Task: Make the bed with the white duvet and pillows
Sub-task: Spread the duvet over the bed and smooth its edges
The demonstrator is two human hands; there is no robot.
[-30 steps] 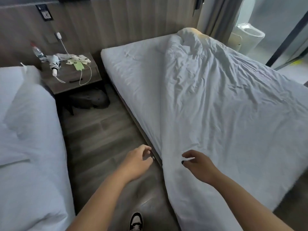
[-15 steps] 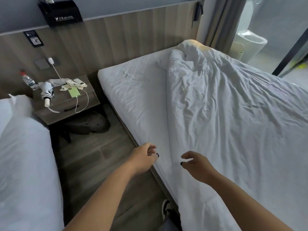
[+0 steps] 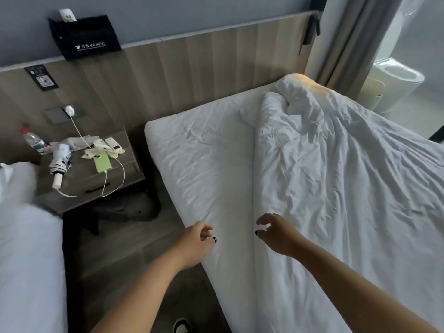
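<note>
A crumpled white duvet [image 3: 336, 188] covers the right part of the bed and bunches into a lump near the headboard. To its left the white sheet [image 3: 204, 164] lies bare. My left hand [image 3: 197, 243] hovers at the mattress's near edge, fingers loosely curled, holding nothing. My right hand [image 3: 276, 234] hangs over the duvet's left edge with fingers spread and bent, gripping nothing. A white pillow [image 3: 16, 179] lies blurred on the second bed at far left.
A second white bed [image 3: 28, 260] fills the left side, with a narrow strip of wooden floor [image 3: 125, 248] between the beds. The nightstand [image 3: 79, 203] carries an umbrella, a bottle, a green phone and cables. A dark bag [image 3: 127, 207] lies beneath it.
The view has lifted toward the headboard. Both hands have moved forward along the bed's edge, the left from over the floor to over the mattress. Neither has taken hold of anything.
</note>
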